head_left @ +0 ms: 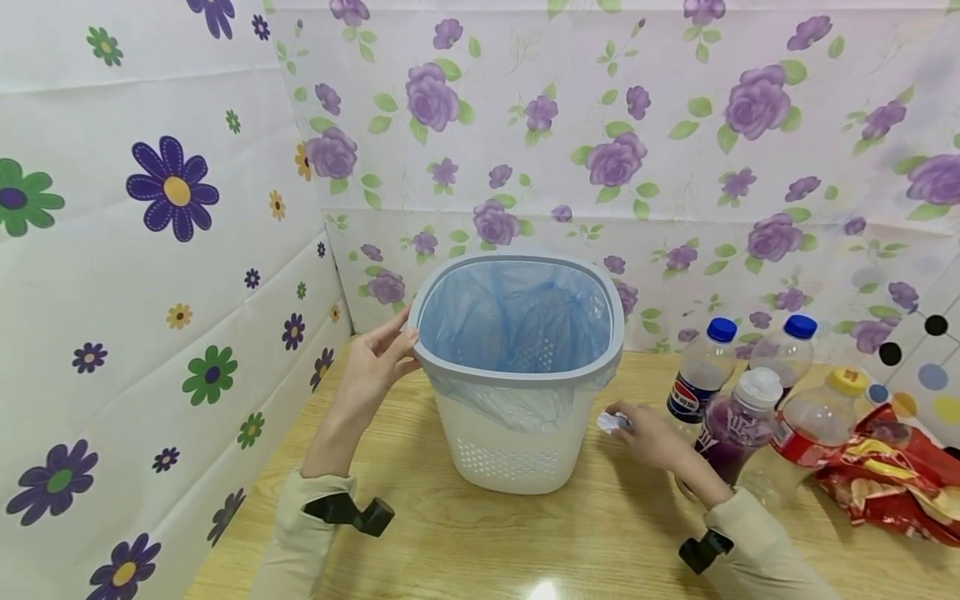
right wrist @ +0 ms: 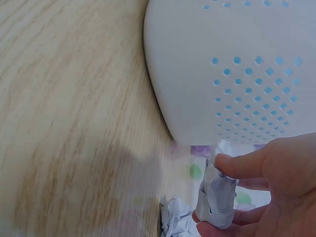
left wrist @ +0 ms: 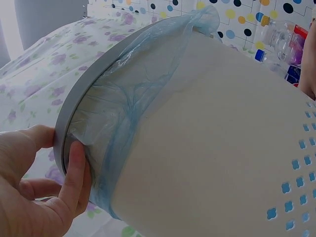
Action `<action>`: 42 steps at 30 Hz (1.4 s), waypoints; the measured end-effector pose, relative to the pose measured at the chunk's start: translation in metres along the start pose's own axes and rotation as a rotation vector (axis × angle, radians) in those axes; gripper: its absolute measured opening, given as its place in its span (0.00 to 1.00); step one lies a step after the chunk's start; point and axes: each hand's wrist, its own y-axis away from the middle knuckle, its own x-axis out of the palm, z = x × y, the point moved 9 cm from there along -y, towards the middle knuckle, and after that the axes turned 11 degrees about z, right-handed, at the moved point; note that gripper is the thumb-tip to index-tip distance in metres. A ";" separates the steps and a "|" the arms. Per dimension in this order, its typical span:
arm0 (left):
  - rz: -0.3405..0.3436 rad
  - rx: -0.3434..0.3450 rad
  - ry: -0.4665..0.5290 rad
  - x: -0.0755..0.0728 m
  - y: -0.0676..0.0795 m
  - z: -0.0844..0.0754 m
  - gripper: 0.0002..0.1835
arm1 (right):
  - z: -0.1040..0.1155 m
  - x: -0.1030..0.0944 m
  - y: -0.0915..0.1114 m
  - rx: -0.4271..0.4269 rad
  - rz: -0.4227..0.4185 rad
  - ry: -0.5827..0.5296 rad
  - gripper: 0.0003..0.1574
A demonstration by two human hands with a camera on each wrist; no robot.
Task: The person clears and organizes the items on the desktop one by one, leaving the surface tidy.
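Observation:
A white plastic trash bin (head_left: 510, 454) with a grey rim (head_left: 517, 379) stands upright on the wooden table, in the middle of the head view. Its blue plastic liner (head_left: 517, 308) is folded out over the rim. My left hand (head_left: 375, 358) grips that rim at the bin's left side, thumb and fingers on opposite faces of it in the left wrist view. On the right of the bin, low by its wall, my right hand (head_left: 648, 433) pinches a crumpled piece of white paper (right wrist: 217, 192). Another crumpled paper (right wrist: 177, 218) lies on the table close by.
Right of my right hand stand two blue-capped bottles (head_left: 701, 375), a white-capped bottle of purple drink (head_left: 735, 433) and a yellow-capped bottle (head_left: 821, 417). A red snack bag (head_left: 892, 475) lies at the far right. Floral sheets (head_left: 525, 150) hang behind and to the left.

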 end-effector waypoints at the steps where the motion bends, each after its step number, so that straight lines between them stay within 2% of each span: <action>1: 0.000 0.001 0.001 0.000 0.000 0.000 0.29 | 0.000 -0.001 0.000 -0.002 -0.006 -0.002 0.19; 13: 0.005 0.012 -0.002 0.001 0.002 -0.002 0.29 | -0.007 -0.006 -0.002 0.013 -0.040 -0.113 0.21; 22: 0.005 0.018 -0.001 0.000 0.001 -0.001 0.29 | -0.003 -0.021 0.004 0.002 -0.160 -0.119 0.22; 29: 0.010 0.017 0.012 0.001 0.001 -0.001 0.29 | -0.002 -0.032 0.008 0.013 -0.283 -0.136 0.23; 42: 0.002 0.009 0.019 0.000 0.000 0.002 0.29 | -0.006 -0.036 0.013 0.007 -0.341 -0.230 0.25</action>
